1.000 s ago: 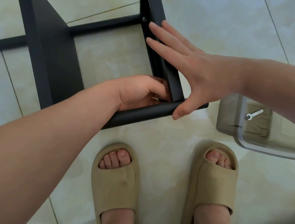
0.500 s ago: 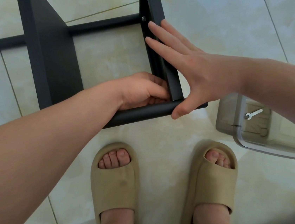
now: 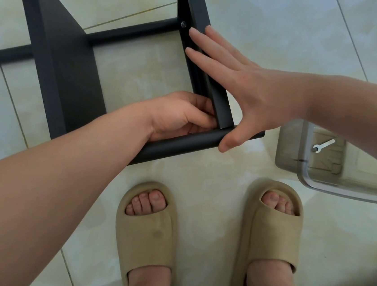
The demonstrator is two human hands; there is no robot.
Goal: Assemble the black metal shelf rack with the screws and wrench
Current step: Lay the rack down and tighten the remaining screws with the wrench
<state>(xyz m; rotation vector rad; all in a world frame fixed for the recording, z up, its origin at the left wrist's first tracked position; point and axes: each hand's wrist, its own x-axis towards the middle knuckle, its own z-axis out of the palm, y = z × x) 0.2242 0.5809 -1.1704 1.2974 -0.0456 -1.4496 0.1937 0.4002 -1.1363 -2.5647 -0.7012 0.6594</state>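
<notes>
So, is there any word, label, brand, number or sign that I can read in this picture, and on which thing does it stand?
No text can be read anywhere in this view.
On the black rack: no text shows.
On the clear plastic box: only thin dark marks, too small to read.
On the wrench: no marking can be made out.
On the slippers: no brand shows.
</notes>
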